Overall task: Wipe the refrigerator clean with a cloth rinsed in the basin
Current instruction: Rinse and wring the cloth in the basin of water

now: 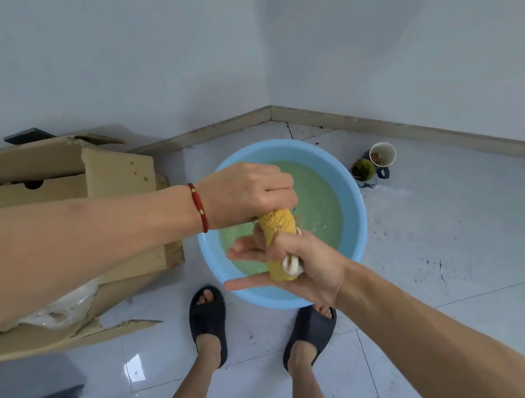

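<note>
A yellow cloth [278, 226], rolled into a tight twist with a white edge showing, is held above a light blue basin [361, 215] of greenish water on the floor. My left hand [248, 193] grips the far end of the roll from above. My right hand [298, 267] wraps the near end, with two fingers stretched out to the left. Both hands hover over the near half of the basin. The refrigerator is not in sight.
Torn cardboard boxes [90, 184] lie left of the basin against the wall. Two cups [376, 164] stand on the tiles behind the basin near the corner. My feet in dark slippers [209, 318] stand just in front of the basin. A grey object [25, 381] sits bottom left.
</note>
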`<state>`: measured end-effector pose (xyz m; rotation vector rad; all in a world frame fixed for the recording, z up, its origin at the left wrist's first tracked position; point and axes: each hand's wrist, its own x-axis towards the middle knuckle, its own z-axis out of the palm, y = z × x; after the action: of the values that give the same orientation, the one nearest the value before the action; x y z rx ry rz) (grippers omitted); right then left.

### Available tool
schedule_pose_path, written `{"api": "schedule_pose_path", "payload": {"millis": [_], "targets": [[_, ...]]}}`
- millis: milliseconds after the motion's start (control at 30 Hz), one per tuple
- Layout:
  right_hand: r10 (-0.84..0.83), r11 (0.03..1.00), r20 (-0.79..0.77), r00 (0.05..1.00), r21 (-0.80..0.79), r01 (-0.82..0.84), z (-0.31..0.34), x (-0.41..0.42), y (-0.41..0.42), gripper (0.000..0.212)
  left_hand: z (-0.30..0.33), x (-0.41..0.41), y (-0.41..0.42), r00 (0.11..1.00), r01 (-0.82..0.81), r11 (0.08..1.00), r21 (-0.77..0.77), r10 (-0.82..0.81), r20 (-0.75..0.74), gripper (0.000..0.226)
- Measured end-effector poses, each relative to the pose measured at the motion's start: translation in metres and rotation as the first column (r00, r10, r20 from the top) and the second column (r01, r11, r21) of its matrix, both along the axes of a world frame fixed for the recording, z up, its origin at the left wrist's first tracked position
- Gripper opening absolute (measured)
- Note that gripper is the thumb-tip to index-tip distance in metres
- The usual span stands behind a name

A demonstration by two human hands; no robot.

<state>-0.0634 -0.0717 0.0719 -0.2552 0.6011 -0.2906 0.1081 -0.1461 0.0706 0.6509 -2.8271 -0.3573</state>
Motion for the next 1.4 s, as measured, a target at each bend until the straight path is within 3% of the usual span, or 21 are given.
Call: {"api": "schedule_pose_path", "payload": {"millis": [67,133,200,233,267,333,400,533,667,800,967,1100,1233,1300,1400], "targets": [[0.064,0.997,-0.047,0.997,-0.048,-0.066,0.009,-0.001,-0.002,0.030,0.001,0.003,0.000,0.997,0.026,0.999,-0.043,-0.023,0.074,0.016],[0.214,0.901,-0.367,0.905,-0.284,-0.328,0.010,-0.005,-0.012,0.013,0.006,0.002,0.005,0.979,0.007,0.999,-0.039,0.001,0.205,0.025],[0.132,0.635,-0.722,0.679,-0.464,-0.617,-0.001,-0.004,-0.022,0.016,0.011,-0.006,0.015,0.909,-0.100,0.995,0.025,0.081,0.409,0.023],[0.047,0.502,-0.813,0.580,-0.483,-0.718,-0.007,-0.001,-0.026,0.013,0.012,-0.012,0.023,0.824,-0.235,0.970,0.060,0.166,0.541,0.017],[-0.027,0.389,-0.865,0.501,-0.471,-0.792,-0.010,0.002,-0.028,0.011,0.010,-0.017,0.031,0.739,-0.418,0.903,0.098,0.276,0.615,0.013],[-0.116,0.206,-0.909,0.400,-0.416,-0.886,-0.012,0.005,-0.031,0.018,0.000,-0.022,0.045,0.611,-0.719,0.668,0.193,0.474,0.634,0.017],[-0.201,0.034,-0.916,0.347,-0.361,-0.932,-0.014,0.002,-0.035,0.029,-0.010,-0.028,0.053,0.551,-0.830,0.455,0.323,0.578,0.602,0.022],[-0.354,-0.187,-0.866,0.354,-0.305,-0.934,-0.018,-0.003,-0.039,0.045,-0.007,-0.036,0.056,0.507,-0.804,0.094,0.587,0.624,0.595,0.030],[-0.436,-0.305,-0.800,0.413,-0.300,-0.904,-0.021,-0.010,-0.039,0.038,-0.003,-0.037,0.061,0.452,-0.671,-0.222,0.707,0.634,0.628,0.024],[-0.466,-0.381,-0.750,0.469,-0.308,-0.872,-0.016,-0.015,-0.041,0.035,0.004,-0.040,0.067,0.440,-0.495,-0.412,0.765,0.640,0.630,0.030],[-0.454,-0.355,-0.724,0.519,-0.387,-0.851,0.003,-0.019,-0.041,0.051,0.026,-0.039,0.069,0.474,-0.425,-0.454,0.783,0.625,0.620,0.043],[-0.519,-0.249,-0.729,0.446,-0.371,-0.895,0.032,-0.014,-0.030,0.042,0.054,-0.027,0.063,0.579,-0.499,-0.323,0.804,0.566,0.586,0.037],[-0.420,0.080,-0.812,0.405,-0.477,-0.875,0.105,-0.011,-0.015,0.034,0.130,0.004,0.046,0.764,-0.529,-0.117,0.840,0.366,0.532,0.046],[-0.403,0.240,-0.821,0.405,-0.522,-0.819,0.149,-0.015,-0.009,0.043,0.170,0.017,0.039,0.790,-0.485,-0.040,0.874,0.409,0.457,0.051],[-0.334,0.494,-0.838,0.432,-0.546,-0.677,0.228,-0.018,0.003,0.047,0.236,0.026,0.031,0.813,-0.347,0.090,0.933,0.525,0.252,0.038]]}}
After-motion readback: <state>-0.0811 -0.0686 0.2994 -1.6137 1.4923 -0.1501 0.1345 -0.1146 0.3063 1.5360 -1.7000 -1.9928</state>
